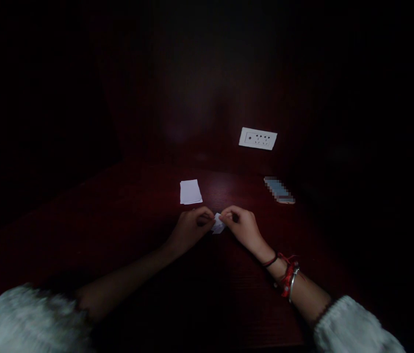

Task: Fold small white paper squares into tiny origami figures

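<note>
A small piece of folded white paper [218, 224] is held up just above the dark red table, between my two hands. My left hand [192, 226] pinches its left edge with thumb and forefinger. On the other side, the thumb and forefinger of my right hand [242, 226] are closed on its upper right edge. The exact folds are too small and dim to make out. Beyond my left hand lies a short stack of white paper sheets [191, 191], flat on the table.
A phone [279, 190] lies on the table [136, 206] at the back right. Above it, a white socket plate [257, 138] is set in the dark upright panel behind the table. Both sides of the scene fall into deep shadow.
</note>
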`<control>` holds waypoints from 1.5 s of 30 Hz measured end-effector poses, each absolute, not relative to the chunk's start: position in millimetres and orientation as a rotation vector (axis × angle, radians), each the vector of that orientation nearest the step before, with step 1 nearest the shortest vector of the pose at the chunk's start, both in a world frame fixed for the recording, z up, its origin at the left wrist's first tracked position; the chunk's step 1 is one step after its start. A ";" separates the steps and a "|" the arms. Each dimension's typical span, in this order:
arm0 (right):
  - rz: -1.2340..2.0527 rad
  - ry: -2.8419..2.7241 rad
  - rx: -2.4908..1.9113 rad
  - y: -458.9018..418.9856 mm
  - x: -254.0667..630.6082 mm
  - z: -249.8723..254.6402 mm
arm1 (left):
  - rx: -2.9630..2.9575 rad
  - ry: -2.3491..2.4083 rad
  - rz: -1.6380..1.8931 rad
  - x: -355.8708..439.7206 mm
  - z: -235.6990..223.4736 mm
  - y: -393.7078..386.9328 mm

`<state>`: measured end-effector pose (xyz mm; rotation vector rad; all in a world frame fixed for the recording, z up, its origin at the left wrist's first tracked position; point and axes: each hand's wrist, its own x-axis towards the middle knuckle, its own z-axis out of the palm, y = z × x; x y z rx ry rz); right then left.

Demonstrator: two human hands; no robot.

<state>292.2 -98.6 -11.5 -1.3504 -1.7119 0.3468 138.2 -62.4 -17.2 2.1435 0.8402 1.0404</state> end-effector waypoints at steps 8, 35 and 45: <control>0.260 -1.920 -1.193 -96.1 302.0 -10.0 | 2.235 0.734 0.985 134.9 -17.8 -60.9; 0.330 -1.981 -1.252 -91.5 302.5 -18.8 | 2.184 0.763 0.889 136.5 -18.3 -59.7; 0.295 -1.965 -1.281 -93.3 296.3 -16.7 | 2.061 0.709 0.873 139.3 -30.4 -53.8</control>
